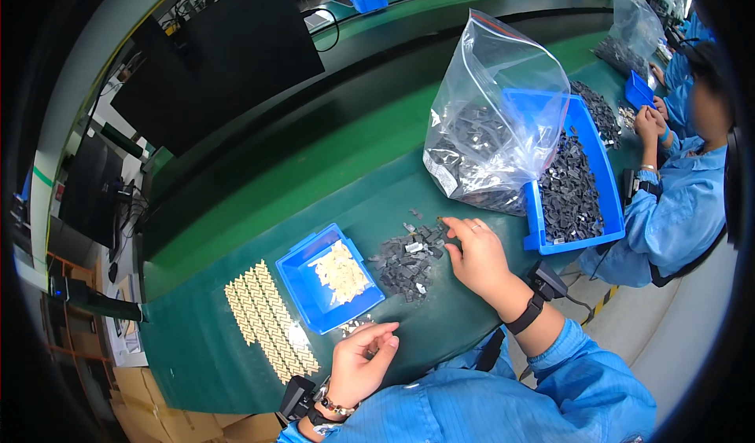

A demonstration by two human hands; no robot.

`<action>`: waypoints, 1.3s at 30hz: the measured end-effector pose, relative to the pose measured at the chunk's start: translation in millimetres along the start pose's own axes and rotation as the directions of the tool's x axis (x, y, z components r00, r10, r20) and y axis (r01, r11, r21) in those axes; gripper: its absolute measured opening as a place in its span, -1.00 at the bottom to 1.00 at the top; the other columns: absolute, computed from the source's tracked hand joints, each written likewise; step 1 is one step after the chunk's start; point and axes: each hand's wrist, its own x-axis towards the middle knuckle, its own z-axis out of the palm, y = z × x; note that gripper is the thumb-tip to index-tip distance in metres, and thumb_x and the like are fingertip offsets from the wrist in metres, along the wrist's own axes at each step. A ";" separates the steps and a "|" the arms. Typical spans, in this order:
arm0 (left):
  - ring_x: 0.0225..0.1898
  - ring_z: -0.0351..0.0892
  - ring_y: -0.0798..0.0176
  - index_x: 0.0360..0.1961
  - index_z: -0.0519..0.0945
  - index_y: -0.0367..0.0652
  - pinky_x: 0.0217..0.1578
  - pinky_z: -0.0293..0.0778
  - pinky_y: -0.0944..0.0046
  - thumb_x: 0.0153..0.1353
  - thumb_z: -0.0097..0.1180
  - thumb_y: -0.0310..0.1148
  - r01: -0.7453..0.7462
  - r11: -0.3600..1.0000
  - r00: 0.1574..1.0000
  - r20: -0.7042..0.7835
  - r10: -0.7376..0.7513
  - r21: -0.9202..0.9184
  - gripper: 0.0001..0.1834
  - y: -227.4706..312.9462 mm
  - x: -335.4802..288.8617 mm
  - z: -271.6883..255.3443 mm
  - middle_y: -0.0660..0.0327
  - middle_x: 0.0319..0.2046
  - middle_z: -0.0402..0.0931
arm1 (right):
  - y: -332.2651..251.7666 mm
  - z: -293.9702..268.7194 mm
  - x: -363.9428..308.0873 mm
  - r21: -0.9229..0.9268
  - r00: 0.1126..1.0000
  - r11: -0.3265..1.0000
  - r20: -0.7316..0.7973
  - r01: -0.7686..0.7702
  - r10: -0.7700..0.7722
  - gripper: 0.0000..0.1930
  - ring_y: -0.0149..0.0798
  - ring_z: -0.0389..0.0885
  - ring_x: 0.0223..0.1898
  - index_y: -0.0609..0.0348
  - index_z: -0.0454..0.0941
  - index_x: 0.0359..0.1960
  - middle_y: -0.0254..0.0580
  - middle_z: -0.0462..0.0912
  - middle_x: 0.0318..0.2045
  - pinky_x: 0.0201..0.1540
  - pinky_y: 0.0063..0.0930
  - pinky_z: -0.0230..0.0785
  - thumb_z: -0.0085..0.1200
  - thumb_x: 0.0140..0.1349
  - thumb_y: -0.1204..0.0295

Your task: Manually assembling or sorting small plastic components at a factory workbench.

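Note:
My right hand (481,261) reaches over the right side of a loose pile of small dark grey pieces (405,266); its thumb and forefinger are apart, with nothing visible between them. Nearer my body, my left hand (362,366) has its fingers curled in and the thumb close to the fingertips. Whatever it may hold is too small to make out. Just beyond its fingers lie a few small pieces (355,325), partly hidden. A small blue bin (303,290) holding cream-coloured pieces (340,273) stands left of the pile. Further left, cream strips (267,317) lie in zigzag rows.
A large blue bin (605,183) full of dark pieces stands to the right, with a clear zip bag (487,121) of similar pieces against it. A co-worker (684,168) sits at far right. The green conveyor belt (314,160) runs behind; a black monitor (220,66) stands upper left.

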 end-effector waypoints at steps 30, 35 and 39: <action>-0.21 0.67 0.22 -0.35 0.66 -0.37 -0.19 0.58 0.32 0.03 0.32 -0.68 -0.378 0.926 0.877 -0.325 0.355 -0.009 -0.87 -4.0 -3.5 -8.6 0.07 -0.25 0.66 | -106.9 7.0 -30.8 0.735 0.927 0.601 -0.100 0.314 -0.361 -0.49 -0.05 0.70 -0.19 0.33 0.38 0.10 0.01 0.69 -0.14 -0.14 -0.27 0.56 0.27 0.10 0.61; -0.21 0.67 0.22 -0.36 0.66 -0.40 -0.18 0.60 0.30 0.01 0.34 -0.69 -0.296 0.919 0.895 -0.412 0.172 -0.260 -0.86 0.5 -8.3 -8.9 0.04 -0.23 0.65 | -113.4 8.5 -29.1 0.750 0.929 0.614 -0.004 0.248 -0.371 -0.50 -0.02 0.70 -0.18 0.36 0.36 0.12 -0.07 0.73 -0.21 -0.09 -0.28 0.54 0.24 0.14 0.59; -0.22 0.69 0.22 -0.40 0.66 -0.37 -0.22 0.62 0.27 -0.04 0.39 -0.68 -0.274 0.959 0.866 -0.414 0.281 0.077 -0.85 -2.1 -9.5 -16.4 0.02 -0.26 0.67 | -115.1 7.8 -30.3 0.787 0.945 0.589 0.022 0.185 -0.327 -0.49 -0.05 0.72 -0.19 0.34 0.36 0.14 -0.10 0.74 -0.26 -0.10 -0.31 0.54 0.23 0.14 0.60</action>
